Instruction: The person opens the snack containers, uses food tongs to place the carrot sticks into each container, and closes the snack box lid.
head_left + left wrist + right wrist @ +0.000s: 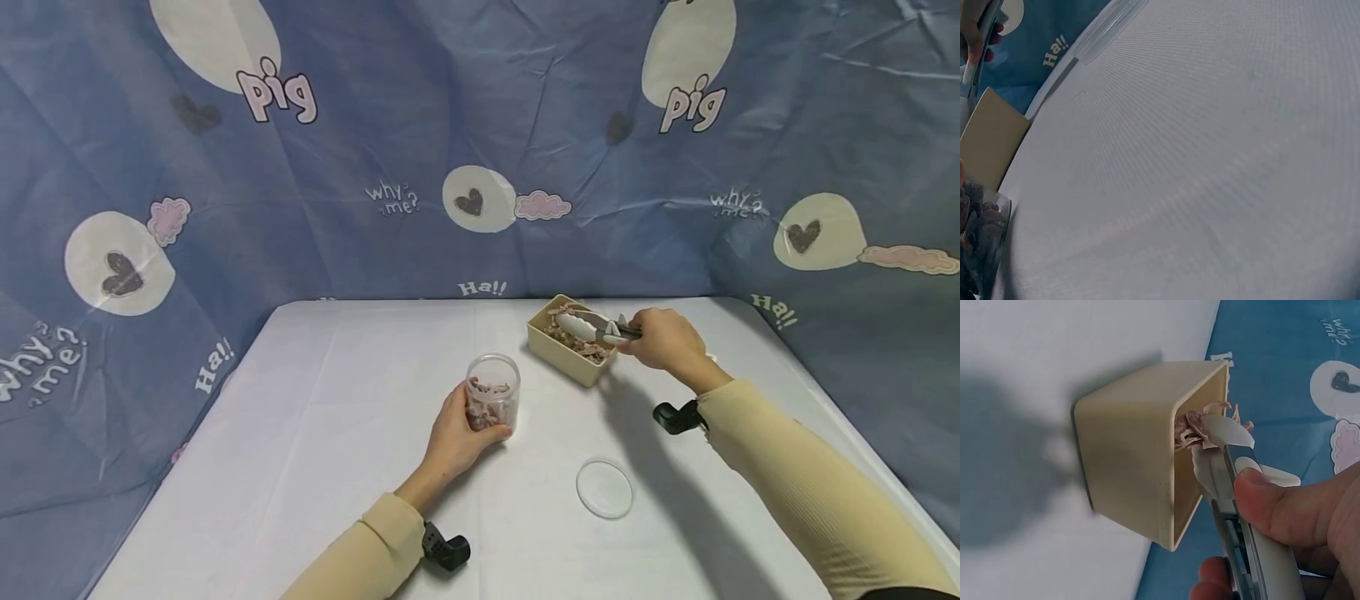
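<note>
My left hand [454, 437] grips a clear jar [504, 410] on the table, thumb and fingers wrapped round its lower side. Inside the jar lie brownish, dried-looking pieces. Food tongs with pale scalloped tips [576, 326] are held in my right hand [667, 340], thumb pressing one arm in the right wrist view. Their tips reach over a cream rectangular box [1129, 437] that contains more of the curled brownish pieces [581, 343]. In the right wrist view a small clump of pieces [1192, 430] sits between the tong tips at the box's opening.
A clear round lid [604, 488] lies flat on the white-covered table [360, 367], right of the jar and nearer to me. Behind the table hangs a blue printed cloth [390, 125]. The box stands near the table's far edge.
</note>
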Tool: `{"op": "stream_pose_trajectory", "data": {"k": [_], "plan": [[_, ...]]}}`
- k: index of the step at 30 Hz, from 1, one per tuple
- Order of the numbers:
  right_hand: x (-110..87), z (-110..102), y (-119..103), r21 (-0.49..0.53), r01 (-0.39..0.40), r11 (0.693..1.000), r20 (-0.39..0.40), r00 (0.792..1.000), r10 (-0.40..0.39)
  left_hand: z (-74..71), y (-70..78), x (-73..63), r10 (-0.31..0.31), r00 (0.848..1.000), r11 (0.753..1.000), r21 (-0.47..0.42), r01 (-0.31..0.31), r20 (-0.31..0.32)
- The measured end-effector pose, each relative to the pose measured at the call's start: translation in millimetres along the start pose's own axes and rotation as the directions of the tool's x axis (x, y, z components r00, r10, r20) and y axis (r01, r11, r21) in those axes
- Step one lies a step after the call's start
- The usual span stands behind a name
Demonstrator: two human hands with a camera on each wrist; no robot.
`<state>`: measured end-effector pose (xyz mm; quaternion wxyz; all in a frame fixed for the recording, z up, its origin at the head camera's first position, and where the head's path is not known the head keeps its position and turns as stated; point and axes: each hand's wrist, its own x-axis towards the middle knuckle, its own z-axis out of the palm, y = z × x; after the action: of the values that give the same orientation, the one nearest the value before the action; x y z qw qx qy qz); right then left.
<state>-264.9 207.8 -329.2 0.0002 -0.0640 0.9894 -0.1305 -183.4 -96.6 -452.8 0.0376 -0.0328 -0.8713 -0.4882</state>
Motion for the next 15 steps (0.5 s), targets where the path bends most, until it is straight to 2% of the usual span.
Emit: {"op": "stream_pose_trajectory", "data": {"k": [15], "plan": [[-8.6, -7.0, 1.2, -0.005, -0.021, 1.000, 0.011, 1.000, 0.021, -0.3, 0.7, -1.4, -0.003, 1.000, 1.000, 0.008, 0.003, -0.007]]}}
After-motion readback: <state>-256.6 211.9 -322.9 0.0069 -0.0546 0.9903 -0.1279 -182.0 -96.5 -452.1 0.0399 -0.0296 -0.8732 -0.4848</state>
